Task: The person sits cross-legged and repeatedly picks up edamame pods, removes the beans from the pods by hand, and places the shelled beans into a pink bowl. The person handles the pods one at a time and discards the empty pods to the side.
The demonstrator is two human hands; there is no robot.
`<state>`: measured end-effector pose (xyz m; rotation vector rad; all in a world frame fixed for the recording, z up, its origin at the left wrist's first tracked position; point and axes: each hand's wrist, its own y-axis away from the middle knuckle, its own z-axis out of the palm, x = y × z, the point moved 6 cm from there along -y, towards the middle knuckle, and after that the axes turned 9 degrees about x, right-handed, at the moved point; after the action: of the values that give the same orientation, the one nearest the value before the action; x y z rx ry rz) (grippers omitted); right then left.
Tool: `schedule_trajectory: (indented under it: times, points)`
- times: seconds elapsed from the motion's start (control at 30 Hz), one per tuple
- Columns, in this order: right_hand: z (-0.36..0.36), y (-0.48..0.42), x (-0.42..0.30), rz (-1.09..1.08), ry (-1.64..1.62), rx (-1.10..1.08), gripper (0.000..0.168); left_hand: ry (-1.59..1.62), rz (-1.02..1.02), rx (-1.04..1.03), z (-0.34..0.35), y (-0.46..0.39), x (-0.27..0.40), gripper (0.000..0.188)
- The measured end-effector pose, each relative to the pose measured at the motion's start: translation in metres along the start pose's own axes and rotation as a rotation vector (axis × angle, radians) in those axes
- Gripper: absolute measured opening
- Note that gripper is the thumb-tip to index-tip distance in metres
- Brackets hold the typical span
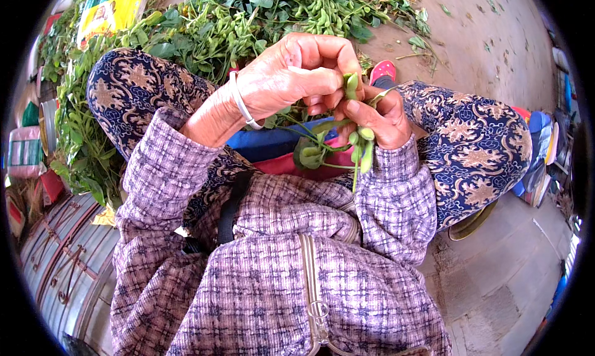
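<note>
My left hand (297, 75), with a pale bangle at the wrist, pinches a green soybean pod (352, 87) between thumb and fingers. Close against it, my right hand (383, 116) grips a soybean stem (341, 148) that carries leaves and several plump pods (365, 151). The thumb of this hand lies just below the pinched pod. Part of the stem is hidden behind the fingers. Beneath both hands, between my knees, are a blue item (260, 144) and a pink one (279, 163), partly covered; I cannot tell what they are.
A heap of soybean plants (223, 35) spreads in front and along my left side. On it lies a yellow and green printed bag (111, 12). Scattered leaves dot the concrete floor (483, 40). A metal gate-like panel (60, 253) stands low at left; bundled items (539, 156) sit beside my right knee.
</note>
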<state>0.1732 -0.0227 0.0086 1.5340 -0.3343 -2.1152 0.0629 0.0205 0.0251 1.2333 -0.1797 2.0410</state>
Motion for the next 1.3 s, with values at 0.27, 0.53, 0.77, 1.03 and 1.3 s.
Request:
schedule_trajectory:
  times: [0.27, 0.53, 0.77, 1.03, 1.3]
  points:
    - [0.006, 0.002, -0.002, 0.008, 0.004, -0.052, 0.020, -0.212, -0.060, -0.054, -0.005, 0.000, 0.004, 0.022]
    - [-0.005, -0.010, 0.002, -0.136, 0.359, 0.242, 0.018, -0.134, -0.187, 0.199, -0.020, -0.004, -0.016, 0.015]
    - [-0.004, -0.012, -0.003, -0.317, 0.623, 0.314, 0.018, -0.401, -0.029, 0.338, -0.020, -0.002, -0.009, 0.018]
    - [0.000, -0.007, 0.008, -0.131, 0.138, 0.293, 0.023, -0.314, 0.090, 0.379, -0.012, 0.005, -0.001, 0.021]
    - [-0.001, -0.006, 0.015, -0.123, -0.040, 0.272, 0.027, -0.292, 0.188, 0.390, -0.006, 0.009, 0.000, 0.019]
